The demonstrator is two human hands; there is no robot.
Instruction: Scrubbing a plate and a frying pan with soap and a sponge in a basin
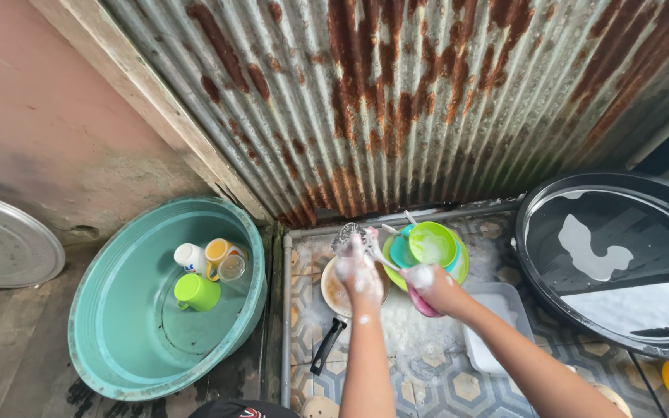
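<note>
Soap foam coats both hands in the head view. Left hand [358,271] is closed around a grey mesh scouring pad [348,234], fingers curled, the pad bunched at the fingertips and pointing up toward the corrugated wall. Right hand [427,285] is clenched on a pink handle-like item [425,304] whose lower end shows below the fist; what it belongs to cannot be told. A slim metal utensil [385,259] runs between the 2 hands, its long axis slanting from upper left to lower right, but which hand grips it cannot be told.

Directly below the left hand sits a frying pan [336,298] with soapy residue, its black handle [327,346] pointing down-left across the patterned tile floor [427,371]. Just beyond the right hand is a stack of plastic bowls [431,246], lime green on top of teal, holding foam. A white rectangular tray [497,325] lies beside the right forearm.

To the left, a large teal basin [118,325] holds 4 cups: 1 green mug [197,292], 1 white, 1 yellow, 1 clear. At right, a big black tub [543,255] contains water with floating suds. A round metal lid [5,244] rests at far left. Rusted corrugated sheeting [427,93] forms the back wall.
</note>
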